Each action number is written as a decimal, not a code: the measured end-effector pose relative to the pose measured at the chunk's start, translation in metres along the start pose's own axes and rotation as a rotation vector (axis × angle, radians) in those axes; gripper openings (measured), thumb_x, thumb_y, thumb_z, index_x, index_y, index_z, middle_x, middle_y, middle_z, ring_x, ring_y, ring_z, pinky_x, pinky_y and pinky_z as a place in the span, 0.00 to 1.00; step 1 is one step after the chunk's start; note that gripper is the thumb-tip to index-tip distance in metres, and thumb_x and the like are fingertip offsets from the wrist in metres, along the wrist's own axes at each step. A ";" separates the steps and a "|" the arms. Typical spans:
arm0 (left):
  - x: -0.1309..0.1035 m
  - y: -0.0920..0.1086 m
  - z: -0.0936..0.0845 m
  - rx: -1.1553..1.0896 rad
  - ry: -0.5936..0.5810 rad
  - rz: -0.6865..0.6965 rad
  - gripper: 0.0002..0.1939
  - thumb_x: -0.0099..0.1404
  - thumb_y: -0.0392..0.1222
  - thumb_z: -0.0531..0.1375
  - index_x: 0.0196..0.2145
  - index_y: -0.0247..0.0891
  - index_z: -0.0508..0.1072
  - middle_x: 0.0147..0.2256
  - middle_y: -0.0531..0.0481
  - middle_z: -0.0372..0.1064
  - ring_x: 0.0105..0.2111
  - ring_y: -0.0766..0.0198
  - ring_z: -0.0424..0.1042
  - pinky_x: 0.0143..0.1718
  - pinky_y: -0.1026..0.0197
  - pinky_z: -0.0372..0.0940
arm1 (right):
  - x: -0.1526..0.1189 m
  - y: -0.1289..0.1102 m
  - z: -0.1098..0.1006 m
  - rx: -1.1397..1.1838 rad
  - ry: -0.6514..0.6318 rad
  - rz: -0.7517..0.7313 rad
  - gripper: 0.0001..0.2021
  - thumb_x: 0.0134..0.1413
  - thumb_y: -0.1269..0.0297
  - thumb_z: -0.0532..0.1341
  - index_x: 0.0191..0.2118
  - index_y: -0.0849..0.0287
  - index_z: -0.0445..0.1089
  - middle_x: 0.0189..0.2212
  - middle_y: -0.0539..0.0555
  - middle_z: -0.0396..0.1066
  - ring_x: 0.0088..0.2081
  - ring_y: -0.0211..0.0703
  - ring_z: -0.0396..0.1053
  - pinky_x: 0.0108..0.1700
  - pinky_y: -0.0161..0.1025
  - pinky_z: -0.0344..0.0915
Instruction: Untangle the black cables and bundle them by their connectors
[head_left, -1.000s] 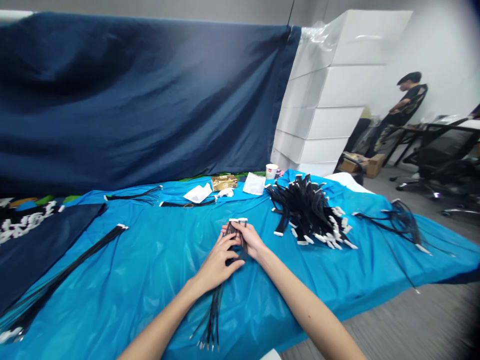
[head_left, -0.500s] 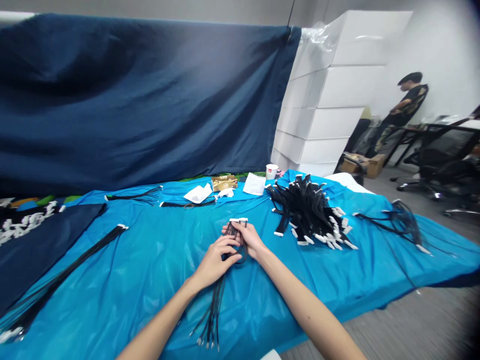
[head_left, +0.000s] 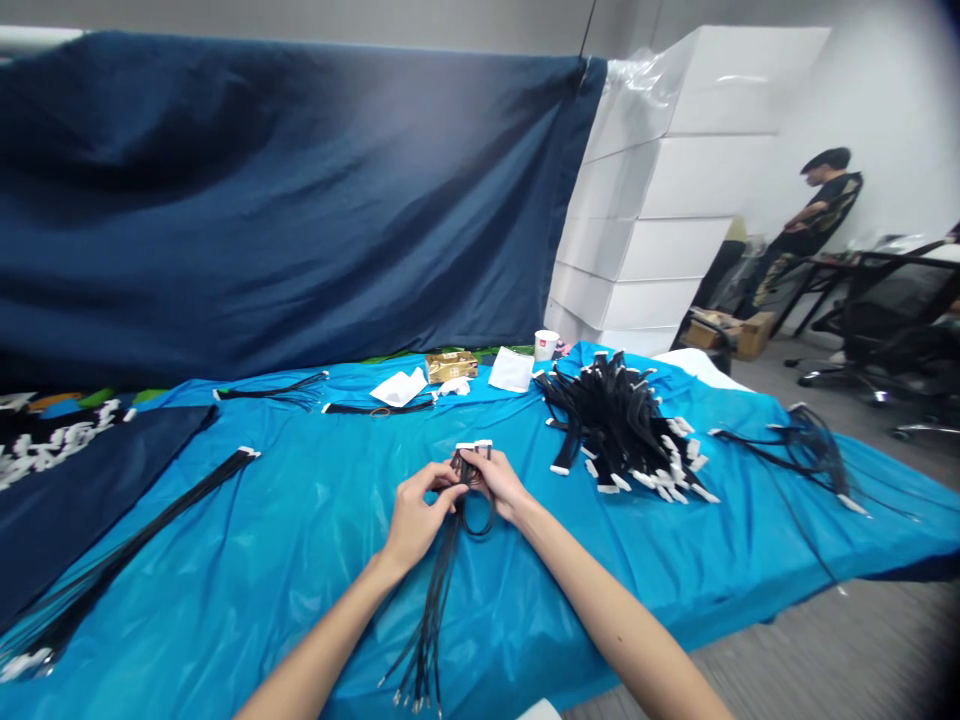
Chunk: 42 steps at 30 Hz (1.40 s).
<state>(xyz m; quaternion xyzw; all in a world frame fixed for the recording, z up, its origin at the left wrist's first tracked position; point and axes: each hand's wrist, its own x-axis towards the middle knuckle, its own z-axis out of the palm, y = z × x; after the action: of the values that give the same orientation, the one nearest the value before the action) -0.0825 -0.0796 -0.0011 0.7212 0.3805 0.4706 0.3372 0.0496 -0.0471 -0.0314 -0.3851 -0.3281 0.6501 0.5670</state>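
A: What do the hands hold?

B: Both close on one bundle of black cables [head_left: 439, 590]. The left hand [head_left: 415, 517] pinches it from the left, fingers curled round the strands, and the right hand [head_left: 501, 482] grips it just opposite, the two hands almost touching. A small dark loop [head_left: 478, 515] hangs from the bundle between them.

A: And where does the bundle lie?

B: In the middle of the table, on the blue plastic sheet [head_left: 300, 540]. Its white connector ends [head_left: 474, 446] stick out just beyond the fingers, away from the person; the long tail runs back toward the near edge, where the loose ends fan out.

A: What is around it?

B: To the right, near but apart, a big heap of like cables [head_left: 622, 430] with white ends. Further right, a thinner tangle of wires [head_left: 802, 445]. To the left, a long straight bundle [head_left: 142, 540] lies slantwise. At the far edge sit a white paper cup [head_left: 546, 344], a small brown box [head_left: 450, 365] and some white packets [head_left: 511, 369].

A: Anyone else?

B: A person [head_left: 814, 215] stands well off at the right, by a desk, beside stacked white boxes [head_left: 667, 190].
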 end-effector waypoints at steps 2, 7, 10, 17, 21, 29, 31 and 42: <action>0.000 0.000 0.000 -0.002 0.007 0.005 0.05 0.54 0.40 0.56 0.27 0.36 0.67 0.28 0.53 0.66 0.19 0.73 0.64 0.26 0.67 0.61 | 0.000 0.001 0.000 -0.013 -0.002 0.008 0.08 0.42 0.64 0.61 0.28 0.64 0.69 0.24 0.54 0.72 0.25 0.39 0.70 0.27 0.33 0.66; 0.002 -0.002 -0.002 0.003 0.020 -0.023 0.06 0.56 0.41 0.54 0.29 0.36 0.67 0.27 0.53 0.65 0.19 0.72 0.64 0.25 0.67 0.60 | 0.003 0.006 -0.001 -0.017 -0.005 0.012 0.08 0.41 0.64 0.61 0.28 0.64 0.68 0.24 0.53 0.71 0.26 0.38 0.69 0.29 0.34 0.67; 0.003 -0.002 -0.003 -0.044 0.028 -0.087 0.07 0.56 0.42 0.54 0.32 0.37 0.66 0.27 0.53 0.65 0.18 0.72 0.64 0.23 0.67 0.60 | 0.004 0.009 -0.002 -0.014 -0.013 0.013 0.08 0.41 0.64 0.61 0.29 0.63 0.68 0.24 0.53 0.71 0.25 0.38 0.69 0.31 0.36 0.67; 0.007 -0.012 -0.005 -0.143 0.036 -0.181 0.11 0.57 0.46 0.52 0.34 0.37 0.63 0.26 0.54 0.65 0.17 0.71 0.65 0.23 0.66 0.61 | 0.004 0.012 -0.001 -0.029 -0.042 0.036 0.08 0.43 0.64 0.60 0.30 0.64 0.68 0.24 0.54 0.71 0.28 0.41 0.70 0.33 0.38 0.67; 0.008 -0.019 -0.004 -0.218 0.036 -0.254 0.13 0.57 0.48 0.52 0.35 0.37 0.63 0.28 0.52 0.66 0.16 0.71 0.66 0.23 0.65 0.61 | 0.004 0.013 -0.001 -0.035 -0.046 0.047 0.09 0.42 0.64 0.60 0.30 0.63 0.67 0.25 0.55 0.72 0.31 0.44 0.71 0.35 0.41 0.67; 0.010 -0.019 -0.004 -0.343 0.064 -0.427 0.14 0.54 0.47 0.55 0.35 0.35 0.62 0.28 0.52 0.66 0.16 0.71 0.66 0.21 0.65 0.62 | 0.004 0.015 -0.001 -0.057 -0.039 0.050 0.10 0.41 0.62 0.61 0.29 0.64 0.67 0.25 0.55 0.72 0.32 0.44 0.71 0.35 0.40 0.67; 0.010 -0.019 -0.004 -0.377 0.077 -0.469 0.13 0.53 0.46 0.55 0.34 0.35 0.62 0.27 0.52 0.66 0.16 0.71 0.66 0.21 0.66 0.62 | 0.004 0.015 0.000 -0.062 -0.033 0.049 0.10 0.40 0.62 0.61 0.29 0.63 0.67 0.24 0.54 0.71 0.31 0.43 0.71 0.35 0.40 0.67; 0.012 -0.026 -0.005 -0.627 0.150 -0.691 0.04 0.56 0.31 0.53 0.32 0.33 0.63 0.22 0.53 0.66 0.16 0.73 0.65 0.25 0.63 0.66 | 0.002 0.013 0.001 -0.090 -0.034 0.042 0.10 0.39 0.61 0.62 0.28 0.63 0.66 0.23 0.53 0.71 0.27 0.42 0.70 0.34 0.41 0.66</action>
<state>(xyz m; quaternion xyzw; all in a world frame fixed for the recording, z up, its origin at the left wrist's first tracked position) -0.0898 -0.0563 -0.0160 0.3798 0.4611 0.4739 0.6470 0.0424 -0.0465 -0.0425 -0.4060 -0.3584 0.6527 0.5299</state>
